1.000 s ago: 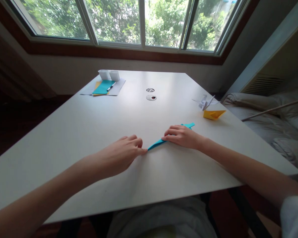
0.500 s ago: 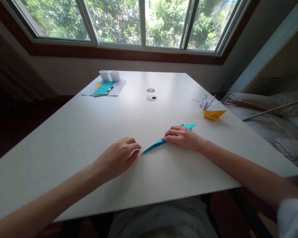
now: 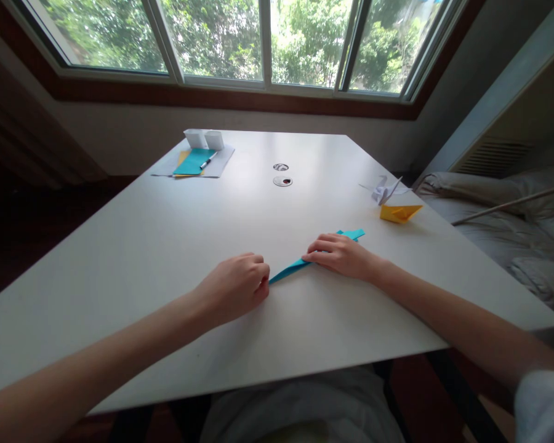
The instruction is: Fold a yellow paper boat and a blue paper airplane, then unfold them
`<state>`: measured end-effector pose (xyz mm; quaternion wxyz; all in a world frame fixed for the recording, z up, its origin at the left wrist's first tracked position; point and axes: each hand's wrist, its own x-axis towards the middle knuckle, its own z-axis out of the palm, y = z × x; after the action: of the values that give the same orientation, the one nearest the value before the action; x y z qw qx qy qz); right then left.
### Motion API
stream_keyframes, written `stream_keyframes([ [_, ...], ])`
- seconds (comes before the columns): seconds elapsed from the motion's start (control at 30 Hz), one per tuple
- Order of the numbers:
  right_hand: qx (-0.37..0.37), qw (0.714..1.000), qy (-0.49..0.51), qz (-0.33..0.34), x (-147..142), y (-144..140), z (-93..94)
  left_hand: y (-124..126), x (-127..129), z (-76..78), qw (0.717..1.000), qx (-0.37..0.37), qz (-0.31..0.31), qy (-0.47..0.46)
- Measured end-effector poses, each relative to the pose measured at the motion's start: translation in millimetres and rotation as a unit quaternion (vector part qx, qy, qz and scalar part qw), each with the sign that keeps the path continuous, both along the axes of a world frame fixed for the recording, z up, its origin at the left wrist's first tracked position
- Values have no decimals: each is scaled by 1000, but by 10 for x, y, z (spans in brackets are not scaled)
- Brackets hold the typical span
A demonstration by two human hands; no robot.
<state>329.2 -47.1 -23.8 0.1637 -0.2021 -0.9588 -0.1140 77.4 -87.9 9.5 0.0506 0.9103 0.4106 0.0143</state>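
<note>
"How are the hands posed?"
"The left hand [image 3: 237, 286], knuckles up, fingers curled, pinches the near tip of a narrow, folded bright-blue paper strip [image 3: 290, 269] lying on the smooth white table [image 3: 166, 246]."
"And the right hand [image 3: 339, 253]?"
"Palm-down over the strip's middle, fingers bent; whether it grips, I can't tell."
"What's beyond the strip?"
"Farther right, a yellow folded-paper boat [image 3: 399, 214], with a white folded-paper crane [image 3: 382, 192] just behind."

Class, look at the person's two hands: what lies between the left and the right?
A narrow stretch of folded blue paper lies between the left hand and the right hand, seen in the head view.
</note>
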Motion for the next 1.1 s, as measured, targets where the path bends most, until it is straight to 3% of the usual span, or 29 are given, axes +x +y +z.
stream_keyframes([
  [0.3,-1,1000,-2,3,4,-8,9,5,41,-44,1000,3,4,8],
  [0.67,15,1000,1,10,16,0,-9,-97,96,-11,993,84,-43,70],
  [0.87,14,1000,-2,7,18,-8,4,-48,-122,-95,999,25,-19,-45],
  [1.1,8,1000,0,5,21,-2,-5,13,-185,-143,994,-25,-48,-98],
])
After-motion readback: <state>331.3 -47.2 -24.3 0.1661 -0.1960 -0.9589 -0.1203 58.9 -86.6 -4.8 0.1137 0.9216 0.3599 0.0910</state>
